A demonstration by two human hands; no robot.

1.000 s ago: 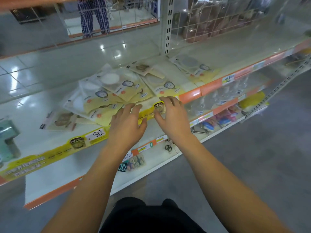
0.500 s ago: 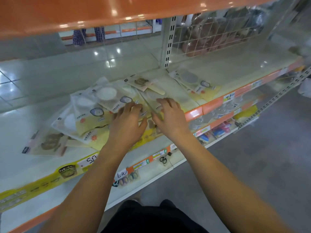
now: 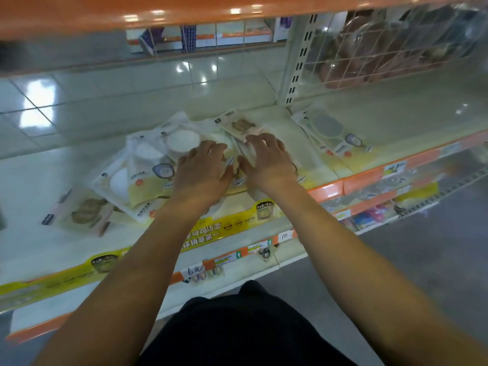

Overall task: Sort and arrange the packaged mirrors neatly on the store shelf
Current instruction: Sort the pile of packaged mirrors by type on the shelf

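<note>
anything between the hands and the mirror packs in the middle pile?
Nothing visible. The left hand and right hand lie directly on the loose pile of packaged mirrors, fingers spread. No other item sits between them.

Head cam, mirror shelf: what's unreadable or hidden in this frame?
- Packaged mirrors under the left hand and right hand: covered by the hands.
- Print on the yellow-and-clear mirror packets: too small, blurred.
- Brown goods behind the wire mesh panel: blurred.
- Lower-shelf small items: too small.
</note>
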